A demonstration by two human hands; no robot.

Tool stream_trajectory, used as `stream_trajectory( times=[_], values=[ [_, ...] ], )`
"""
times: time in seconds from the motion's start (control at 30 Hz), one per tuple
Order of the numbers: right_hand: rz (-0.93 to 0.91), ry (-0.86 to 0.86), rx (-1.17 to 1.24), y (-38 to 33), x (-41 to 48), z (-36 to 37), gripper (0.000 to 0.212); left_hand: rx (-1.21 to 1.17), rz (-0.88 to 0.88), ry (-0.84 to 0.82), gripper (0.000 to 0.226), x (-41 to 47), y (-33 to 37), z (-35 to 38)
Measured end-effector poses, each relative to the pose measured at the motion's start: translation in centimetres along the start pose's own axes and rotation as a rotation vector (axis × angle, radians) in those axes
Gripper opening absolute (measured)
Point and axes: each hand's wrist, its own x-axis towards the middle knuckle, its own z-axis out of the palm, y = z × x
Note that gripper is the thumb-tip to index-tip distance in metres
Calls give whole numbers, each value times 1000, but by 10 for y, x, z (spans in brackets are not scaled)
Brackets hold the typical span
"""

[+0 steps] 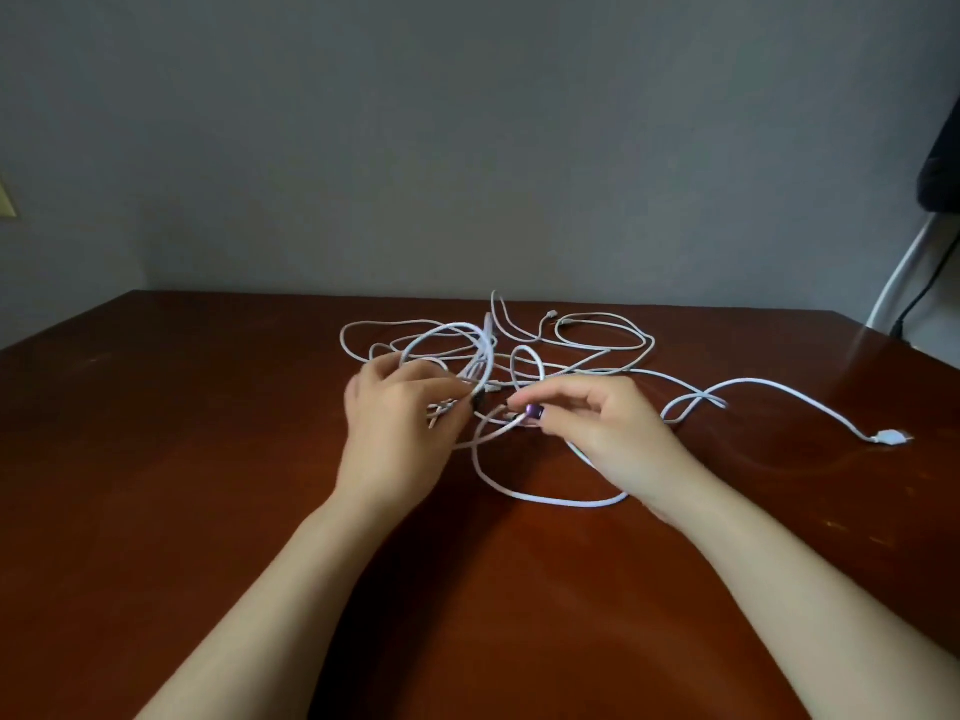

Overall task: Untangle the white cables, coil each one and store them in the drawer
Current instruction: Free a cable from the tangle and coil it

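A tangle of white cables point(597, 340) lies in the middle of the brown wooden table point(208, 433). My left hand point(400, 423) grips a raised loop of cable point(447, 335) at the tangle's left side, fingers curled round the strands. My right hand point(597, 423) pinches a strand near a connector between thumb and fingertips, close beside the left hand. A loose loop point(545, 496) curves on the table below both hands. One cable runs out to the right and ends in a white plug point(888, 437). No drawer is in view.
A grey wall stands behind the table's far edge. At the far right a dark object point(940, 163) sits on a white tube frame point(904, 267) with a black wire beside it. The table's right edge slants away near the plug.
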Motion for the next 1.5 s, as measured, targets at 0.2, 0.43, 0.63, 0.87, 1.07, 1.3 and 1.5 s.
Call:
stream_trajectory(
  times=[0.2, 0.43, 0.63, 0.87, 1.07, 1.3, 1.5],
  values=[
    [-17, 227, -398, 2, 5, -20, 21, 124, -196, -64, 11, -4, 0, -3],
    [404, -34, -1073, -2, 0, -40, 30, 350, -92, 20, 9, -6, 4, -3],
    [440, -20, -973, 9, 4, -31, 22, 273, 67, 237, 25, -6, 14, -1],
    [217, 19, -767, 31, 6, -19, 14, 31, 474, -32, 20, -11, 34, 6],
    [-11, -35, -550, 34, 5, -1, 37, 186, 358, -312, 19, -16, 28, 20],
    [-187, 241, -435, 18, 9, -10, 33, 270, 99, -292, 11, -11, 17, 8],
    [165, 261, -778, 20, 7, -37, 28, 332, -1, -178, 13, -10, 11, 1]
  ],
)
